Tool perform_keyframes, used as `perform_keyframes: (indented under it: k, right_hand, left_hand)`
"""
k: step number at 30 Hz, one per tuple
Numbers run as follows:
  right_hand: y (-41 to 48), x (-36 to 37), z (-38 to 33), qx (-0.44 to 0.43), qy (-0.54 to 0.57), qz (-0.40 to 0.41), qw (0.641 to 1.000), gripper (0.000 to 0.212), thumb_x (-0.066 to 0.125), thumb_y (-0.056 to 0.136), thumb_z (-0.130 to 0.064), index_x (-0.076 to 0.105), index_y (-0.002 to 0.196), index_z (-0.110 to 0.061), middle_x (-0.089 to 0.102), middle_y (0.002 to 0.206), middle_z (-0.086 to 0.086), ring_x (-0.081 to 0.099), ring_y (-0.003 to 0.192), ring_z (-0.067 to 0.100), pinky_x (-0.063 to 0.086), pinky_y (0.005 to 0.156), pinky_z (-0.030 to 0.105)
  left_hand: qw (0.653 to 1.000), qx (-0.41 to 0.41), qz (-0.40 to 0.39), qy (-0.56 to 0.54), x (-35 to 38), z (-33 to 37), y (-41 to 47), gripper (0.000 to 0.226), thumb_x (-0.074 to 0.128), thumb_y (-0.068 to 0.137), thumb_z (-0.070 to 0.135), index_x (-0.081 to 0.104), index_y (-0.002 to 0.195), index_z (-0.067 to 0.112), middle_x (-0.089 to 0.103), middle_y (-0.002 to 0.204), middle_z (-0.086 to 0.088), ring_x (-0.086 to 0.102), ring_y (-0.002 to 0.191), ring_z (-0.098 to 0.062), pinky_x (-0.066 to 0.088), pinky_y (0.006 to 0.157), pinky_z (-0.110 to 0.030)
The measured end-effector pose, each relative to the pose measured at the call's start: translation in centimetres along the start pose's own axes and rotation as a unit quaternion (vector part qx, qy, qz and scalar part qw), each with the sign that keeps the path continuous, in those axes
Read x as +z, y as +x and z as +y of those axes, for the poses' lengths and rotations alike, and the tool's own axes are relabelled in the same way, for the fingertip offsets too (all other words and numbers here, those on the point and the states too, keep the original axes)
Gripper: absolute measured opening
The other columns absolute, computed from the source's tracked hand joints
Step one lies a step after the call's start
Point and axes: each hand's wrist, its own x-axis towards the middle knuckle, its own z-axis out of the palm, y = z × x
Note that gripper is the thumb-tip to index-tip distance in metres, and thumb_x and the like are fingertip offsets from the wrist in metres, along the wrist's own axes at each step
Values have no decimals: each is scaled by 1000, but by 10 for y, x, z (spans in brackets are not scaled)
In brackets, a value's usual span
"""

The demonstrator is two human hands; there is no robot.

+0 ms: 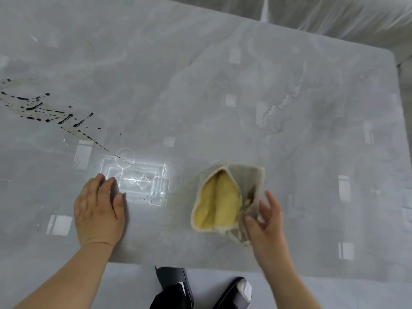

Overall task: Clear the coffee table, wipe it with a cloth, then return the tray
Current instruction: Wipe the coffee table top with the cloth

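A glossy grey marble coffee table point(245, 97) fills the view. A crumpled cloth point(225, 197), yellow inside and grey-beige outside, lies near the table's front edge. My right hand point(265, 217) rests against the cloth's right corner, thumb and fingers pinching its edge. My left hand point(98, 210) lies flat on the tabletop to the left, fingers together, holding nothing. Dark liquid splatter point(44, 110) streaks the left part of the table, trailing toward a faint ring mark point(125, 157) and small water drops. No tray is in view.
A pale sofa or fabric point(334, 12) borders the table at the top right. The table's front edge point(200, 265) runs just above my feet in black slippers point(176, 284) on a grey floor.
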Motion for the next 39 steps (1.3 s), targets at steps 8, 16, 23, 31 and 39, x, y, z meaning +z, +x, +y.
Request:
perform_keyframes:
  k: [8, 16, 23, 31, 39]
  right_hand:
    - [15, 26, 12, -91, -378, 31, 921, 76, 51, 82, -50, 3, 140, -38, -2, 156, -3, -9, 142, 16, -8, 114, 41]
    - [5, 95, 2, -232, -331, 255, 879, 70, 72, 54, -44, 45, 110, -14, 61, 113, 17, 45, 111, 31, 30, 99, 43]
    - [16, 109, -1, 30, -387, 155, 908, 52, 56, 72, -58, 52, 101, -15, 58, 98, -2, 45, 97, 21, 13, 72, 29]
    - [31, 52, -13, -72, -316, 280, 904, 22, 52, 76, -27, 61, 74, -7, 62, 79, 12, 47, 82, 31, 15, 66, 32]
    - [60, 8, 4, -82, -382, 215, 895, 35, 59, 81, -11, 54, 116, -5, 57, 113, 19, 50, 105, 37, 33, 88, 40]
  left_hand:
    - [1000, -2, -5, 2, 0, 0, 1, 52, 32, 80, 27, 50, 118, -4, 45, 133, -27, 35, 127, -43, 21, 106, -52]
    - [1000, -2, -8, 16, 2, -3, 2, 66, 21, 79, 43, 50, 119, -1, 45, 134, -24, 35, 128, -41, 21, 106, -51]
    - [1000, 1, -7, 17, 1, 0, 1, 68, 22, 78, 44, 50, 119, -2, 45, 133, -25, 35, 127, -42, 22, 105, -52]
    - [1000, 3, 16, 5, 3, 0, 0, 63, 26, 77, 39, 51, 116, -5, 47, 129, -29, 37, 124, -45, 23, 103, -54]
    - [1000, -3, 9, 11, 3, 0, 1, 65, 25, 77, 40, 51, 117, -3, 46, 131, -28, 35, 126, -44, 23, 103, -55]
